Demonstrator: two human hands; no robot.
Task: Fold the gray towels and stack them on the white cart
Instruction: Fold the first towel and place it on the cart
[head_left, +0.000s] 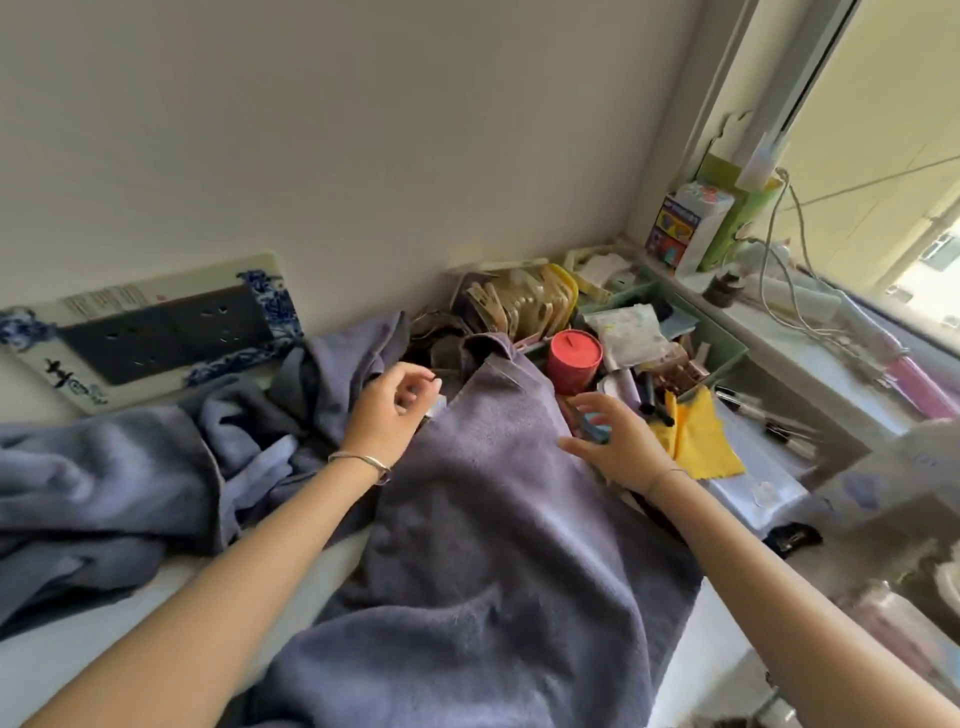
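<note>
A gray towel (493, 519) lies spread in front of me on a white surface (62, 660), its far corner draped over clutter. My left hand (395, 410) hovers at the towel's upper left edge with fingers loosely curled and nothing visibly held. My right hand (608, 441) is at the upper right edge, fingers spread, thumb touching the cloth. More gray towels (104, 478) lie crumpled in a heap to the left, and another bunched one (353, 353) lies behind my left hand.
A red round container (574, 358), a yellow cloth (696, 441) and a green organizer (722, 348) full of small items crowd the far right. A blue-and-white socket panel (156, 332) leans on the wall at left. Boxes (685, 228) and cables sit on the windowsill.
</note>
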